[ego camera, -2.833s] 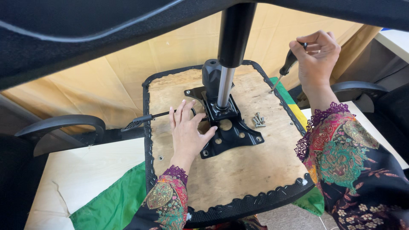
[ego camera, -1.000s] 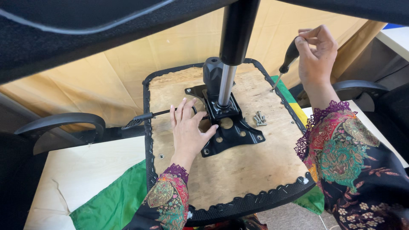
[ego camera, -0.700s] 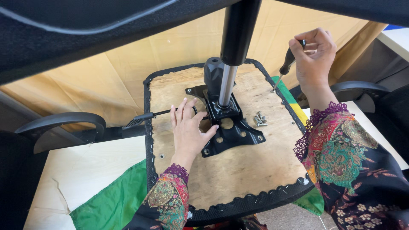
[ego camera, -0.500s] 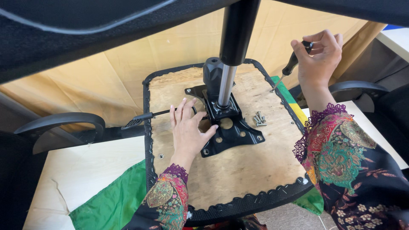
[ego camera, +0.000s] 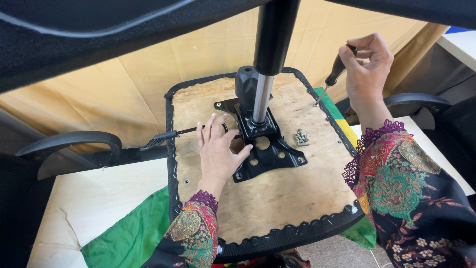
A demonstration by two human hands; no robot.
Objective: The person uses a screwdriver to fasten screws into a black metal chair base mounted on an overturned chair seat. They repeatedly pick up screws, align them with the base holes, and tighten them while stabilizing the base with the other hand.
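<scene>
Open: bare plywood (ego camera: 277,198) nearest you.
Blocked: centre, by post (ego camera: 263,94) and bracket (ego camera: 265,149); screws (ego camera: 300,137) just right.

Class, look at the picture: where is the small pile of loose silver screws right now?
In the head view, the small pile of loose silver screws lies on the upturned plywood seat base, just right of the black metal mounting plate.

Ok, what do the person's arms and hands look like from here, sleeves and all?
Both hands, left hand and right hand, are bare: no gloves, and no rings that I can make out. Both arms wear long dark sleeves with a busy red, green and gold floral print, each ending in a purple lace cuff.
</scene>
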